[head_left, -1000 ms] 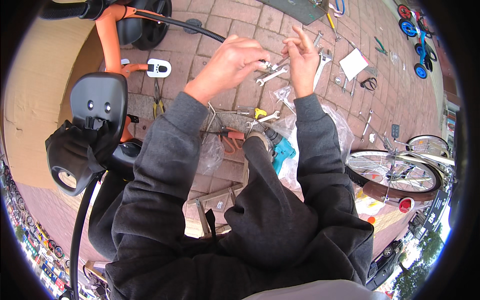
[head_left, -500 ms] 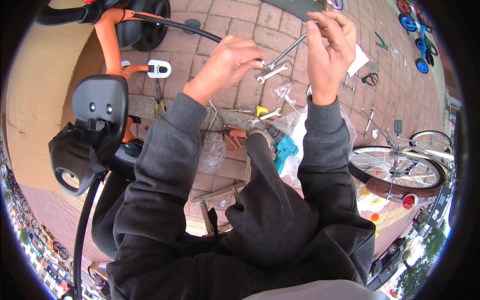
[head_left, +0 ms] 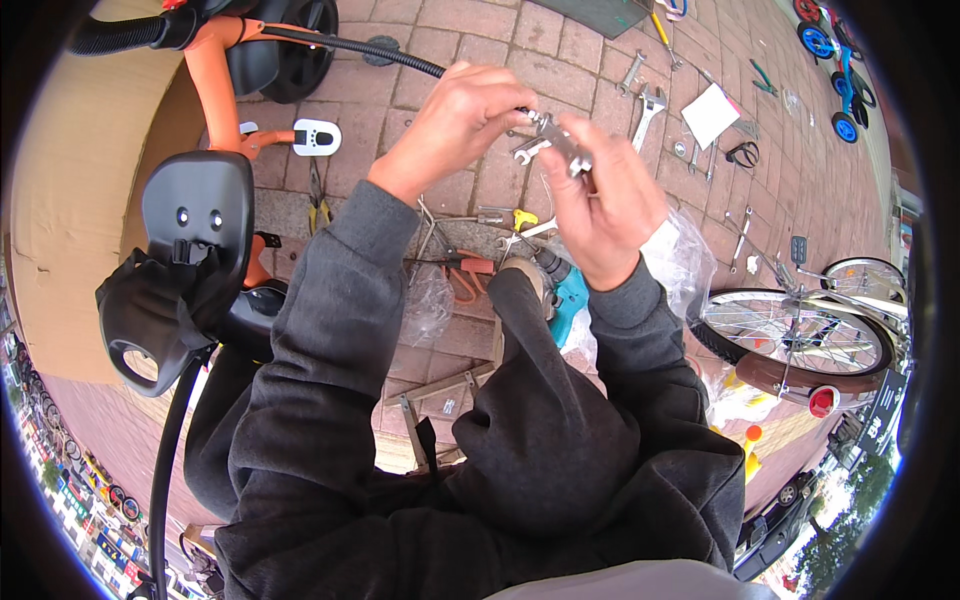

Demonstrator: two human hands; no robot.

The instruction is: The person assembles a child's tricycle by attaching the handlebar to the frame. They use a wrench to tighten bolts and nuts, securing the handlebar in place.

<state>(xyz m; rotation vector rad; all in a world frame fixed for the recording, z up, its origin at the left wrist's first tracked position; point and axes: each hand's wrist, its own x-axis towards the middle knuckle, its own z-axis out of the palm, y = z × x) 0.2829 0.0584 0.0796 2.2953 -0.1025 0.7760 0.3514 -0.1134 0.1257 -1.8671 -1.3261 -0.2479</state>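
My left hand is closed, its fingers pinched round the end of a black ribbed tube that runs out from the orange frame of a child's ride-on vehicle. A silver metal fitting sticks out past those fingertips. On its other side my right hand grips this fitting between thumb and fingers. Its exact shape is partly hidden by the fingers. Just below, an open-end wrench lies on the bricks, close to both hands.
A teal power drill, red-handled cutters and a yellow-handled tool lie nearer me. An adjustable wrench and white paper are to the right. A bicycle wheel lies far right; a black seat and cardboard stand left.
My right hand has come down and left to the fitting by my left hand. The long metal rod seen slanting between the hands no longer shows that way. My left hand has barely moved.
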